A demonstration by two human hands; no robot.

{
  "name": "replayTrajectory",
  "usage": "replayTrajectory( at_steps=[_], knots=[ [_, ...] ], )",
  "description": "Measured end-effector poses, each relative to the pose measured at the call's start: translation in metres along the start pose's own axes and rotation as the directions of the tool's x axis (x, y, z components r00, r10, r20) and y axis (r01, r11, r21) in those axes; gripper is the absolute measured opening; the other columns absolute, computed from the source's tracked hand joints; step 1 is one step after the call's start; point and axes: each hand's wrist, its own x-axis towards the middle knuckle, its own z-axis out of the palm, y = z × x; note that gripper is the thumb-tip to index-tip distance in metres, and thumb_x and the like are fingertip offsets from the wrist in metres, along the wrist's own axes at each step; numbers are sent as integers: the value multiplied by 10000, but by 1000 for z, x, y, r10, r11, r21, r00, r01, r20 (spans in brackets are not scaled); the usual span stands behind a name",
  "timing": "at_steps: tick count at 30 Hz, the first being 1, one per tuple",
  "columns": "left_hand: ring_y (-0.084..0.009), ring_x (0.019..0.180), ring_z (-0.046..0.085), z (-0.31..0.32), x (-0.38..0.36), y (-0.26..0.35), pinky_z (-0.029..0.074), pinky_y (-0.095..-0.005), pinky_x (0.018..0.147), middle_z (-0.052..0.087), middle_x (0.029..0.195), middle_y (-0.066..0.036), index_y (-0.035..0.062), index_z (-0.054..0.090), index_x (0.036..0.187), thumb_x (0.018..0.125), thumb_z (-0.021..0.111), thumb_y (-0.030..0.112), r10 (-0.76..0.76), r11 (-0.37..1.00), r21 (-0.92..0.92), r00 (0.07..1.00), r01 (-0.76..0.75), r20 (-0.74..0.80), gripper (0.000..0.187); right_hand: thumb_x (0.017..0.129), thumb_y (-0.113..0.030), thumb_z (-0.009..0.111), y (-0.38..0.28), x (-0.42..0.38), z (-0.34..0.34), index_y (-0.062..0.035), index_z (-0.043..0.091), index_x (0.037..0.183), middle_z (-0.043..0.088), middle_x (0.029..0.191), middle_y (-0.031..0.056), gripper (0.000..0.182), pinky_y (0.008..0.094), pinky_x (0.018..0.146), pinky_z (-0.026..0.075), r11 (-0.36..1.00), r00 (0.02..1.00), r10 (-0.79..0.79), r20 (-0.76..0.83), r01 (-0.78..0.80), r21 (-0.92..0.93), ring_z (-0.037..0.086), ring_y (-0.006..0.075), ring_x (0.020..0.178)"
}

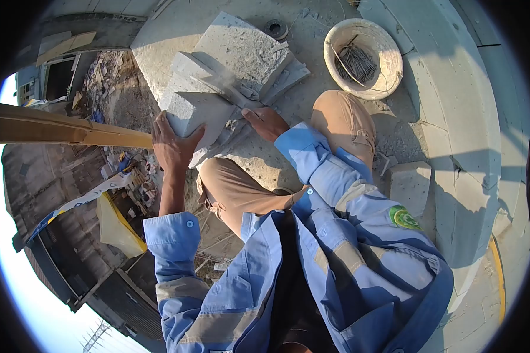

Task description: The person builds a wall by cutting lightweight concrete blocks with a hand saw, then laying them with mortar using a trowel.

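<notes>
My left hand [178, 141] grips the near end of a pale grey lightweight concrete block [203, 109], its thumb and fingers apart along the edges. My right hand [266, 122] is closed round the near end of a long, flat, dust-covered tool [227, 91]; its exact kind does not show. The tool lies along the block's far side, and a little dust hangs over it. Behind it rests a larger concrete slab [241, 50], with crumbs and chips on top. More broken block pieces lie underneath.
A whitish bucket [388, 59] with many nails [357, 63] stands at the far right. A dark roll [275, 28] lies behind the slab. Another block [410, 187] sits by my right knee. At left, a wooden beam [70, 126] crosses above a drop with rubble below.
</notes>
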Motion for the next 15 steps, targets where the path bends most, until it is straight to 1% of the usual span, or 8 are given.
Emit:
replayTrajectory(
  at_steps=[1, 3, 4, 6, 10, 12, 13, 15],
  knots=[
    [-410, 1032, 582, 1, 2, 3, 477, -477, 884, 586, 1114, -231, -52, 492, 1248, 626, 903, 434, -1, 1000, -4, 1000, 1, -10, 889, 981, -585, 448, -23, -7, -8, 16, 666, 866, 618, 737, 259, 650, 495, 676, 459, 1000, 1000, -7, -2, 7, -8, 620, 410, 714],
    [-413, 1029, 581, -2, -2, 3, 476, -478, 886, 585, 1112, -232, -54, 495, 1247, 629, 900, 437, -57, 998, -6, 998, 58, 27, 887, 970, -608, 452, -75, -24, -13, 20, 658, 870, 627, 782, 267, 669, 496, 711, 451, 982, 992, -123, -21, 125, 144, 621, 419, 765],
    [-411, 1026, 581, -2, -2, 2, 474, -479, 893, 585, 1101, -226, -52, 496, 1251, 629, 897, 442, -44, 999, -1, 999, 44, 1, 890, 970, -608, 452, -91, -23, -13, 20, 658, 870, 627, 782, 267, 669, 496, 711, 451, 981, 992, -125, -7, 125, 148, 621, 419, 765],
    [-409, 1033, 580, -3, -3, 1, 473, -478, 896, 584, 1107, -226, -52, 493, 1256, 629, 896, 447, -50, 999, 6, 999, 50, 1, 897, 963, -630, 452, -110, -21, -14, 20, 673, 894, 649, 800, 264, 691, 493, 724, 460, 999, 996, -24, 82, 22, 30, 633, 432, 791],
    [-402, 1058, 574, -2, -4, 1, 470, -475, 909, 580, 1127, -223, -50, 483, 1273, 631, 890, 467, -67, 998, 4, 997, 67, 39, 919, 950, -660, 456, -59, -2, -1, 17, 699, 939, 674, 821, 264, 720, 499, 749, 485, 986, 991, -135, 20, 132, 98, 654, 442, 834],
    [-400, 1061, 573, -3, -8, 0, 469, -475, 912, 579, 1129, -220, -48, 482, 1275, 630, 889, 466, -82, 997, 16, 996, 82, 41, 920, 951, -657, 460, -37, 1, -3, 18, 696, 931, 668, 821, 276, 715, 508, 755, 488, 995, 994, 47, 97, -55, 79, 656, 453, 857],
    [-397, 1065, 572, -1, -3, 0, 468, -475, 916, 578, 1132, -218, -46, 481, 1277, 629, 889, 465, -86, 996, 21, 996, 85, 37, 922, 951, -657, 460, -39, 7, -6, 18, 696, 931, 668, 821, 276, 715, 508, 755, 488, 997, 996, 27, 90, -34, 74, 656, 453, 857],
    [-394, 1063, 573, -4, -10, 2, 468, -475, 920, 579, 1129, -213, -45, 482, 1276, 620, 893, 454, -112, 994, 20, 993, 111, 47, 921, 997, -551, 473, -42, -5, 0, 39, 603, 827, 551, 660, 200, 628, 466, 628, 400, 995, 992, -103, -74, 103, -8, 465, 293, 617]
  ],
)
